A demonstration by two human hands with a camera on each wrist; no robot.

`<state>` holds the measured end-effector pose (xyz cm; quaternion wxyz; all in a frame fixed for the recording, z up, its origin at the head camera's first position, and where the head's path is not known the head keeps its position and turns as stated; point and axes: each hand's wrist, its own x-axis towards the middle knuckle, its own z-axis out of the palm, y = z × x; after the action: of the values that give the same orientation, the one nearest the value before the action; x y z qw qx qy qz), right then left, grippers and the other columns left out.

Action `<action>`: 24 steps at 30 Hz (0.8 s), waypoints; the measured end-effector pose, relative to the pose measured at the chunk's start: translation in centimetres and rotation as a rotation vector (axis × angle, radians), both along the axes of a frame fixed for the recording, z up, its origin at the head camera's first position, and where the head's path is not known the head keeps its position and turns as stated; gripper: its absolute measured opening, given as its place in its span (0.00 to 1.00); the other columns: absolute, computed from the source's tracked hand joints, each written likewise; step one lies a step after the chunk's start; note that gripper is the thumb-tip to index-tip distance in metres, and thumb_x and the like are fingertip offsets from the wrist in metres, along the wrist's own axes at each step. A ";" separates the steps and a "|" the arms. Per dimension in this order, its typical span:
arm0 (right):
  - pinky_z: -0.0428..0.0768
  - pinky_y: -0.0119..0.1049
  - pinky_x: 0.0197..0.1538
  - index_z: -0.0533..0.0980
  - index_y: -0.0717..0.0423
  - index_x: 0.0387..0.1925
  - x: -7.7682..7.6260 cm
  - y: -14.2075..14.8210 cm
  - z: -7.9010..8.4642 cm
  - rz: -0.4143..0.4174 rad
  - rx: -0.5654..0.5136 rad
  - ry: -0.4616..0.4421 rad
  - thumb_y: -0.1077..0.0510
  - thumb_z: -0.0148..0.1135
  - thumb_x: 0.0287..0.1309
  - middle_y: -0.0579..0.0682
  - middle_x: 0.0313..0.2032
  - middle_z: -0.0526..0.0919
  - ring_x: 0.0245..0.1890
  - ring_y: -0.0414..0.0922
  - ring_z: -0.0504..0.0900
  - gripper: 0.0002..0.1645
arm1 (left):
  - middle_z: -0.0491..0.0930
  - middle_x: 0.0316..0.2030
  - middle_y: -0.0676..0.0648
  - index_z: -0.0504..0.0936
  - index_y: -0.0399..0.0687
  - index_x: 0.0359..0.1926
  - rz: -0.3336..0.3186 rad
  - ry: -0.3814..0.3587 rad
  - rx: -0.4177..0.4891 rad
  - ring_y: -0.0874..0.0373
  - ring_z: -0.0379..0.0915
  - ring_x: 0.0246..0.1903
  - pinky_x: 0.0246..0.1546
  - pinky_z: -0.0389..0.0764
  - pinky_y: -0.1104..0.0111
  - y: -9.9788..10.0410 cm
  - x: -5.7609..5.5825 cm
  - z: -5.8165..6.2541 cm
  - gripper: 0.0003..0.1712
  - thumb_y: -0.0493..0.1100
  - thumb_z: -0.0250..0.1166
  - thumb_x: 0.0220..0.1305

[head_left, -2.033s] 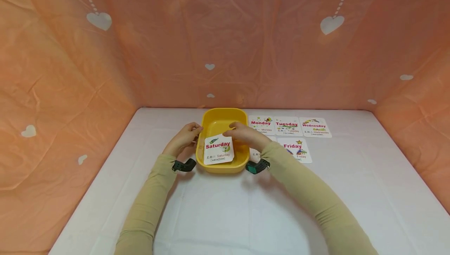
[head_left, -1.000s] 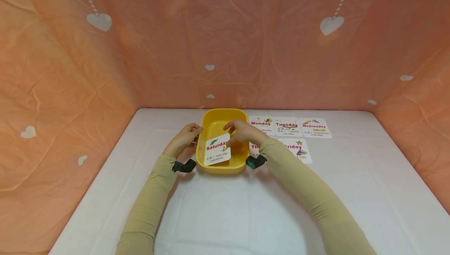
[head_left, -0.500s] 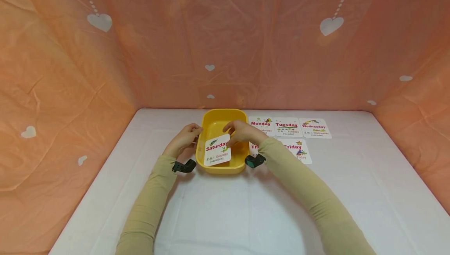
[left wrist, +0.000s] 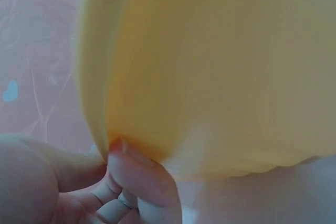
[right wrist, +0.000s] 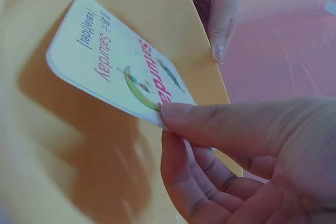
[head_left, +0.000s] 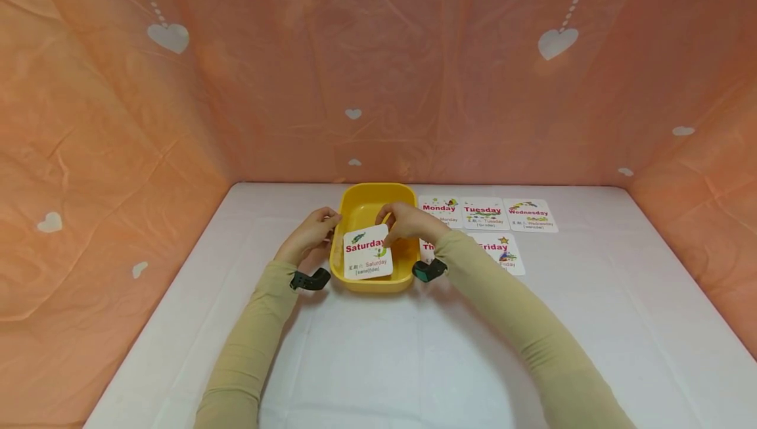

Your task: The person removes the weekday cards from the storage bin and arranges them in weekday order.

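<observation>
A white flashcard (head_left: 365, 259) printed "Saturday" in red slants inside a yellow plastic tray (head_left: 378, 286). My right hand (head_left: 408, 222) pinches its right edge between thumb and fingers. In the right wrist view, the card (right wrist: 100, 64) is tilted and casts a shadow on the tray's floor. At the tray's left side, my left hand (head_left: 310, 232) grips the rim. Thumb and fingers meet on that yellow edge (left wrist: 94, 77) in the left wrist view.
To the right of the tray lie flashcards for Monday (head_left: 439, 208), Tuesday (head_left: 482, 213) and Wednesday (head_left: 529, 215). Below them are Friday (head_left: 503, 251) and one starting "Th" (head_left: 427, 247), partly covered by my right arm. An orange cloth (head_left: 378, 67) with hearts hangs behind the white table (head_left: 367, 363).
My right hand's thumb has moved from the Saturday card's top corner down to its right edge. The card's tilt has shifted slightly. My left hand has stayed on the tray's rim.
</observation>
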<state>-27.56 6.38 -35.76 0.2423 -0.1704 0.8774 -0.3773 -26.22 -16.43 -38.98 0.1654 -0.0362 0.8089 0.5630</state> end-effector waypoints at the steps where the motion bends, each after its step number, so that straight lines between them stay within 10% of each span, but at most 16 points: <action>1: 0.71 0.32 0.35 0.75 0.57 0.47 0.0 0.0 0.0 -0.002 -0.009 -0.006 0.66 0.75 0.45 0.54 0.35 0.73 0.35 0.48 0.71 0.25 | 0.75 0.33 0.44 0.68 0.37 0.48 -0.004 0.000 -0.003 0.57 0.71 0.27 0.25 0.74 0.71 0.0 0.0 0.0 0.15 0.46 0.48 0.75; 24: 0.80 0.36 0.39 0.70 0.63 0.49 0.3 -0.1 -0.1 0.002 -0.049 -0.010 0.68 0.64 0.57 0.55 0.34 0.72 0.31 0.48 0.78 0.18 | 0.74 0.34 0.43 0.68 0.37 0.47 -0.014 0.018 -0.017 0.55 0.71 0.30 0.28 0.74 0.70 0.0 0.1 -0.3 0.16 0.47 0.48 0.75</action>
<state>-27.27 6.25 -35.83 0.2430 -0.1751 0.8665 -0.3993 -26.14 -16.48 -39.23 0.1615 -0.0269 0.8153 0.5554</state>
